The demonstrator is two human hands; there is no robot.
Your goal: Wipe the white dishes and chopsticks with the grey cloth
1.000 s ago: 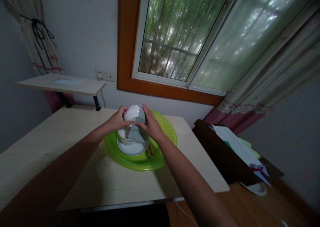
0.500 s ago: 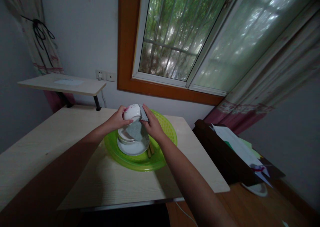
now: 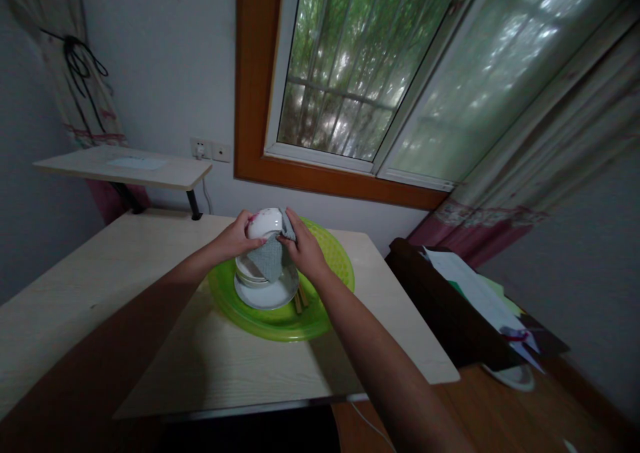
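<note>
My left hand [image 3: 236,236] grips a white bowl [image 3: 265,223] with a pink flower pattern, tilted on its side above the tray. A grey-green cloth [image 3: 270,258] is pinched in my right hand [image 3: 303,243], pressed against the bowl's right rim and hanging below it. Beneath them, a stack of white dishes [image 3: 249,274] stands on a white plate [image 3: 267,298], partly covered by the cloth. Beside the plate lie wooden chopsticks [image 3: 301,300]. All of these are on a round bright green tray [image 3: 290,334].
The tray rests on a pale wooden table [image 3: 240,366]. A small raised shelf [image 3: 175,173] with a paper on it stands at the back left. Right of the table, a dark brown cabinet [image 3: 435,306] carries papers [image 3: 470,286]. A window [image 3: 345,73] is behind.
My right hand has shifted the cloth along the bowl's rim, and its folds hang differently, showing more of the bowl's side. My left hand keeps its hold in nearly the same spot.
</note>
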